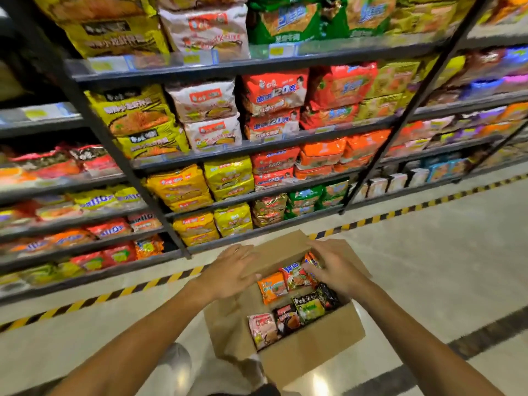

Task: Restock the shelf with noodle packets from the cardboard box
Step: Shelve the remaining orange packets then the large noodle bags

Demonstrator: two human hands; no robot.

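Two bare hands reach into an open cardboard box (pixel 308 358) that sits on the pale floor (pixel 428 267) in the lower middle of the frame, its long axis running from lower left to upper right, roughly toward the shelf (pixel 257 150) that fills the upper half. The left hand (pixel 231 272) lies with straight fingers flat on the left flap (pixel 228 318), pressing it outward, and holds nothing. The right hand (pixel 334 270) is over the far end of the box with its fingers bent down onto an orange-red noodle packet (pixel 311 260) standing on edge there; whether it truly grips that packet cannot be told. Inside the box, several more noodle packets (pixel 288 315) stand upright in rows, orange, red, black, green and pink, their faces turned toward the lower left. The far flap (pixel 283 244) tilts up toward the shelf base. A yellow-and-black striped line (pixel 114 294) crosses the floor between box and shelf, leaving only a narrow strip there. Right of the box the floor lies open toward the right edge. The shelf tiers are packed tight with multipack bags, fronts flush with the dark rails.
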